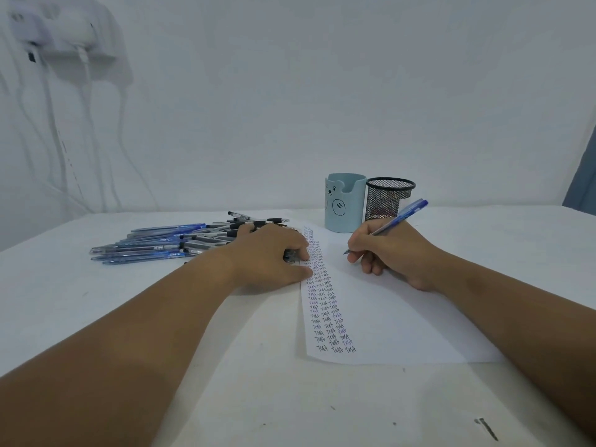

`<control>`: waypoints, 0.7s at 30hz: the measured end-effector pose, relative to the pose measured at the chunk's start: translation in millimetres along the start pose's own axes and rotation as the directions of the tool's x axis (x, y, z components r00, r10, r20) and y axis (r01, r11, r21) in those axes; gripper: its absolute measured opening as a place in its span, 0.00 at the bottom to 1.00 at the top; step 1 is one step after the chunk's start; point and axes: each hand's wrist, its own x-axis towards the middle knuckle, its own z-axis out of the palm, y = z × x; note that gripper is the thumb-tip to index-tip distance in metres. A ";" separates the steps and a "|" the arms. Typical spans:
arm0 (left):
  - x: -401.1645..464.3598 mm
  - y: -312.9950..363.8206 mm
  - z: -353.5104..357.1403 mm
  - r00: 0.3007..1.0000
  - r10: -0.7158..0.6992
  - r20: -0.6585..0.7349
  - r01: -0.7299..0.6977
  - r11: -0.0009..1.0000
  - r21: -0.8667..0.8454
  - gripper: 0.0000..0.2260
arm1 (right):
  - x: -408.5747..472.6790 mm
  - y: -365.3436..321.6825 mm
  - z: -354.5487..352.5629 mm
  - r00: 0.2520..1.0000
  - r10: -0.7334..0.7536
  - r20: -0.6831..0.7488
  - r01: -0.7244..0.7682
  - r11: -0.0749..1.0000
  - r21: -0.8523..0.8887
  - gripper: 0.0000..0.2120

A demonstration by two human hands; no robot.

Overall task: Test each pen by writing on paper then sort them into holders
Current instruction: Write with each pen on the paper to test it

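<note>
Lying in a loose heap at the left of the white table (96,317), the untested pens (167,241) run mostly left to right; the left hand (267,256) covers their near ends. Its fingers curl at the paper's (387,317) left edge, possibly over a pen, too hidden to tell. The right hand (390,250) pinches a blue pen (392,224), tip down-left on the sheet, cap end up-right. Behind stand a bear holder (344,204) and a mesh holder (387,201), its contents unclear.
</note>
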 end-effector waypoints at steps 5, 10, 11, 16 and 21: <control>-1.1 -0.7 1.8 1.000 0.004 -0.020 -0.004 1.000 -0.005 0.13 | 14.6 -12.2 -0.3 0.999 0.033 0.019 -0.030 0.994 -0.101 0.04; 0.9 -6.0 1.9 0.999 0.035 -0.039 -0.036 0.999 -0.023 0.14 | 53.7 -19.4 14.8 0.998 -0.065 -0.001 0.065 0.992 -0.110 0.02; 1.6 -6.5 1.5 0.998 0.045 -0.040 -0.045 0.999 -0.019 0.15 | 60.6 -17.7 20.0 0.998 -0.068 -0.005 0.067 0.993 -0.101 0.02; 2.9 -11.7 3.0 0.996 0.082 -0.029 -0.082 0.997 0.013 0.16 | 83.6 1.7 34.6 0.997 -0.068 -0.027 0.064 0.992 -0.109 0.05; 3.1 -12.4 5.8 0.995 0.080 -0.052 -0.081 0.997 -0.015 0.16 | 90.8 11.1 32.2 0.996 -0.087 -0.030 0.081 0.984 -0.157 0.05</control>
